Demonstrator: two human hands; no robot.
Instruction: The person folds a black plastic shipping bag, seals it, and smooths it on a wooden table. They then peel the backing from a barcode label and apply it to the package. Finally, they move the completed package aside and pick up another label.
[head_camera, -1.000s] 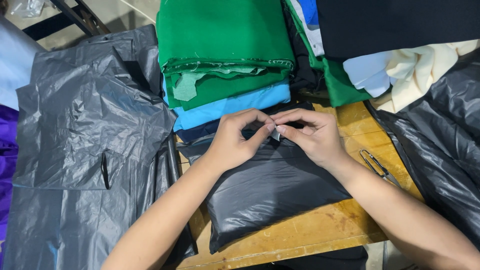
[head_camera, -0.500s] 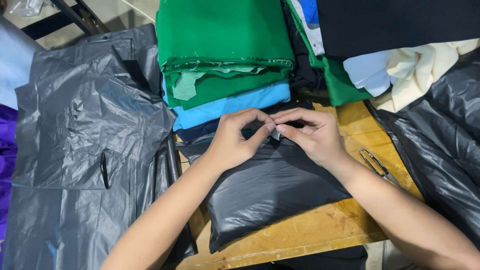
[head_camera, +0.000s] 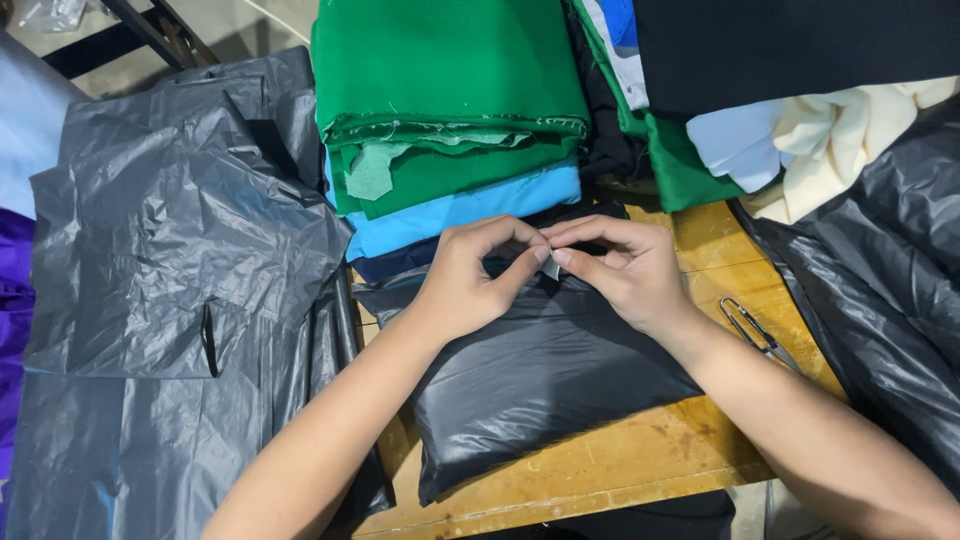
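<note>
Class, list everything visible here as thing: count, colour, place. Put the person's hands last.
Parcel: one, dark grey plastic, table centre.
Strip: one, small, pale, at parcel's top edge, pinched by both hands.
Bags: a pile, grey, left.
Fabric stack: green over blue, top centre.
Cloths: cream and white, top right.
Snips: one, metal, right of parcel.
Table: one, wooden.
Left hand: on strip.
Right hand: on strip.

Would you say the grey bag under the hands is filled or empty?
Filled: the grey bag bulges like a packed parcel, unlike the flat bags beside it.
</note>
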